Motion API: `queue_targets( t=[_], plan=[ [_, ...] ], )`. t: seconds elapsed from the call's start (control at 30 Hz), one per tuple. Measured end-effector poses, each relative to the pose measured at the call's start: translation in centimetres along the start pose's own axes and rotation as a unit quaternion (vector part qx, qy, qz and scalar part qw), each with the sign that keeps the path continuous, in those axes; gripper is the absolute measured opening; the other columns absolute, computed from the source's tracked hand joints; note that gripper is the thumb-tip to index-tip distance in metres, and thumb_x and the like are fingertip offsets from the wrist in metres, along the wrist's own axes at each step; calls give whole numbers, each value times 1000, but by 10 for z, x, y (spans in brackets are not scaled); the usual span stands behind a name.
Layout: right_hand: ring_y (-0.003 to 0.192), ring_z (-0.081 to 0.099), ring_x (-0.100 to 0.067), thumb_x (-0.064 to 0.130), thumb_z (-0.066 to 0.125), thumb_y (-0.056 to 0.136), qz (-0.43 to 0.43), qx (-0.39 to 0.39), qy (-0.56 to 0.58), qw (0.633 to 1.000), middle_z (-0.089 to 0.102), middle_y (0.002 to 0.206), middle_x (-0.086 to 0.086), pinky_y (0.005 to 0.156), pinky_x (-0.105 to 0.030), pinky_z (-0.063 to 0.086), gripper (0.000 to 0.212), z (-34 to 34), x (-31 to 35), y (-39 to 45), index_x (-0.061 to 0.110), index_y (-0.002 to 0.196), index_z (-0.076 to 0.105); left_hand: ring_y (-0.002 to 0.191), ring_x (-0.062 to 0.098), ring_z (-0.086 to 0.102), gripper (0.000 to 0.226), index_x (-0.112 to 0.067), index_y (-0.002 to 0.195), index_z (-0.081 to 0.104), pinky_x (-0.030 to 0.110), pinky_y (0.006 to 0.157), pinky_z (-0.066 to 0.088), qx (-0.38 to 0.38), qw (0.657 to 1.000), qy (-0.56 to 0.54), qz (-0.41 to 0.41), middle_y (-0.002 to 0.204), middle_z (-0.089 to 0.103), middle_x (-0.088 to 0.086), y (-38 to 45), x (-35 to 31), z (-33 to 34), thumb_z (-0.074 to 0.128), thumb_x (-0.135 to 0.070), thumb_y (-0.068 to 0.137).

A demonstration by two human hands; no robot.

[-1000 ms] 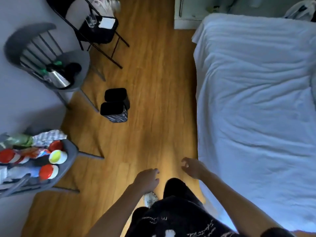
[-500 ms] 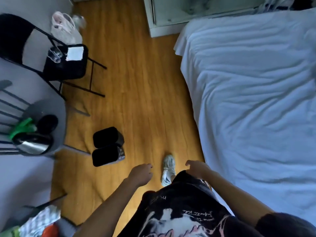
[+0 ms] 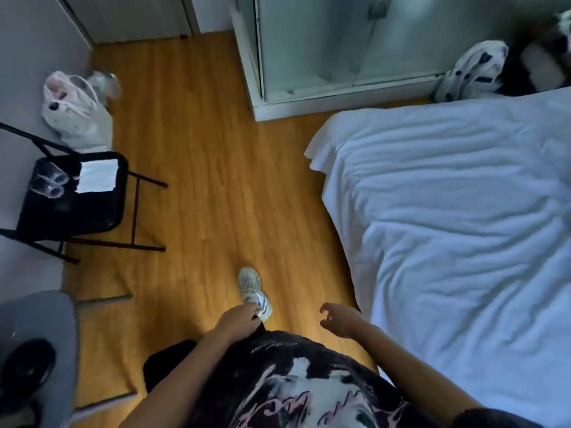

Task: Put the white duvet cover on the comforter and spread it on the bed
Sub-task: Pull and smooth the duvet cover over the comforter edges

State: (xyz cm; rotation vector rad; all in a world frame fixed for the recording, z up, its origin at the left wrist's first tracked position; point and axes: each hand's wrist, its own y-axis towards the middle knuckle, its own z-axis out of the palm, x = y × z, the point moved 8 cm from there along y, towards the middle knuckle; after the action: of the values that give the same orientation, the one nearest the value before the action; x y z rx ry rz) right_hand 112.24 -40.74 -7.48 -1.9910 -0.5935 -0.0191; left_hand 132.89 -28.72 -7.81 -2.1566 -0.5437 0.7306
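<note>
A white wrinkled covering (image 3: 463,217) lies spread over the bed on the right, its corner hanging at the far left end (image 3: 318,152). I cannot tell whether it is the duvet cover or a sheet. My left hand (image 3: 238,319) hangs in front of my waist with fingers loosely curled, holding nothing. My right hand (image 3: 340,319) hovers just left of the bed's near edge, fingers relaxed and apart, not touching the fabric.
Wooden floor (image 3: 216,180) runs between bed and wall. A black folding chair (image 3: 74,199) with paper and glasses stands at left, a white bag (image 3: 74,112) behind it. A glass-fronted cabinet (image 3: 324,57) stands beyond the bed; a grey chair (image 3: 37,329) is near left.
I have walked forward along the bed toward its far end. The folding chair and cabinet are closer, the black bins are out of view. Both hands stay empty in front of me.
</note>
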Motion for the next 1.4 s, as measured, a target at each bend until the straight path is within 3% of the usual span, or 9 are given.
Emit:
queue_targets(
  t=[0.1, 0.3, 0.43, 0.53, 0.7, 0.8, 1.0, 1.2, 1.4],
  plan=[
    [115, 56, -24, 34, 51, 96, 43, -30, 83, 995, 59, 129, -7, 93, -33, 46, 42, -76, 22, 39, 19, 135, 49, 84, 14, 57, 22, -24, 114, 57, 34, 79, 49, -16, 999, -31, 13, 114, 66, 4, 49, 5, -93, 44, -30, 97],
    [114, 57, -22, 32, 52, 95, 67, -116, 248, 959, 60, 127, -5, 93, -33, 44, 40, -231, 64, 99, 17, 132, 53, 102, 19, 60, 40, -17, 140, 46, 29, 78, 46, 61, 991, 85, 85, 131, 58, 3, 133, -13, -254, 40, -31, 103],
    [113, 57, -21, 33, 52, 94, 90, -117, 292, 945, 60, 126, -3, 88, -31, 43, 40, -301, 71, 154, 18, 132, 53, 85, 16, 57, 40, -17, 141, 43, 28, 69, 46, 82, 989, 81, 95, 116, 59, 1, 204, -24, -347, 41, -31, 104],
    [114, 56, -19, 34, 52, 94, 104, -96, 325, 935, 59, 125, -1, 84, -27, 40, 38, -348, 70, 208, 20, 130, 54, 96, 25, 62, 39, -16, 140, 45, 39, 81, 51, 75, 991, 77, 84, 108, 59, 0, 265, -39, -415, 42, -30, 103],
    [103, 58, -21, 35, 53, 90, 101, -92, 352, 926, 60, 104, 4, 92, -33, 46, 17, -446, 42, 323, 27, 102, 61, 105, 21, 60, 41, -16, 141, 45, 34, 86, 48, 69, 986, 138, 67, 115, 60, 0, 362, -81, -533, 39, -31, 104],
    [100, 61, -27, 33, 53, 88, 98, -124, 397, 904, 62, 97, -2, 94, -42, 49, 10, -558, 35, 361, 27, 91, 60, 108, 19, 59, 41, -17, 140, 46, 31, 86, 47, 52, 981, 164, 89, 122, 61, 2, 412, -134, -619, 39, -30, 102],
    [116, 55, -24, 25, 49, 97, 96, -212, 452, 861, 60, 126, -8, 95, -30, 40, 38, -749, 15, 375, 11, 132, 53, 104, 14, 60, 35, -23, 131, 54, 30, 88, 49, 33, 974, 163, 154, 122, 64, -3, 509, -252, -739, 45, -30, 99],
    [115, 56, -20, 38, 49, 99, 178, -221, 529, 800, 59, 128, -5, 95, -29, 44, 40, -811, -49, 412, 14, 131, 54, 101, 8, 56, 32, -22, 130, 55, 22, 80, 39, 77, 952, 204, 216, 122, 62, -4, 630, -365, -804, 47, -25, 99],
    [106, 57, -20, 36, 51, 98, 269, -245, 589, 722, 60, 127, -7, 94, -32, 45, 39, -877, -122, 414, 13, 130, 54, 104, 12, 58, 34, -20, 132, 54, 27, 85, 46, 118, 927, 232, 270, 125, 62, -3, 729, -516, -853, 48, -29, 100]
  ],
)
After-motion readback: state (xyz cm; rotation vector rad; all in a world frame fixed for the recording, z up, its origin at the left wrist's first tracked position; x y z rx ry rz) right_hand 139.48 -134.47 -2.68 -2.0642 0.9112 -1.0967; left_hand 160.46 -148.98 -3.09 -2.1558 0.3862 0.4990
